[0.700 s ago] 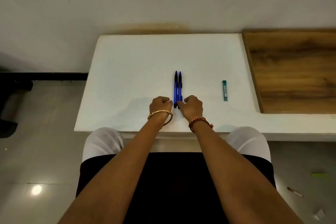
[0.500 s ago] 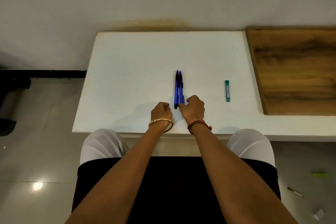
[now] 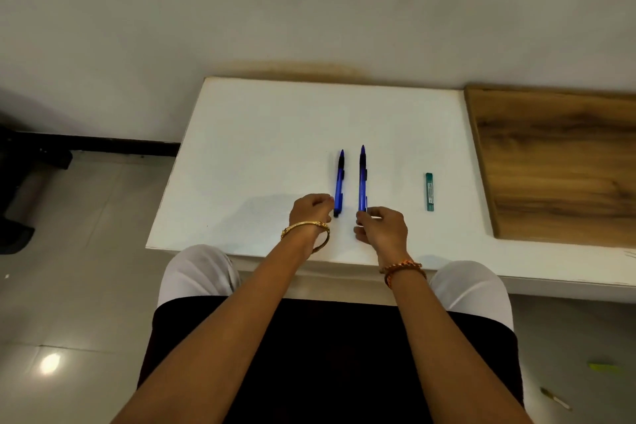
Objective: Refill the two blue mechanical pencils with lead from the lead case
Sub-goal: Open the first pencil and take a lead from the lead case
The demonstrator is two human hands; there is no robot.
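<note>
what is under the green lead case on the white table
Only the white table shows around the lead case, which lies flat on it. Whatever its underside covers, and any lead inside, cannot be seen.

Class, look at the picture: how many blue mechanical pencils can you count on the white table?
2. The left pencil lies beside the left hand; the right pencil has its near end pinched by the right hand. None seem hidden.

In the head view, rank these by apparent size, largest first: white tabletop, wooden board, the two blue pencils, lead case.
1. White tabletop
2. Wooden board, partly cut off by the frame
3. Left pencil and right pencil: too alike to rank
4. Lead case
</note>
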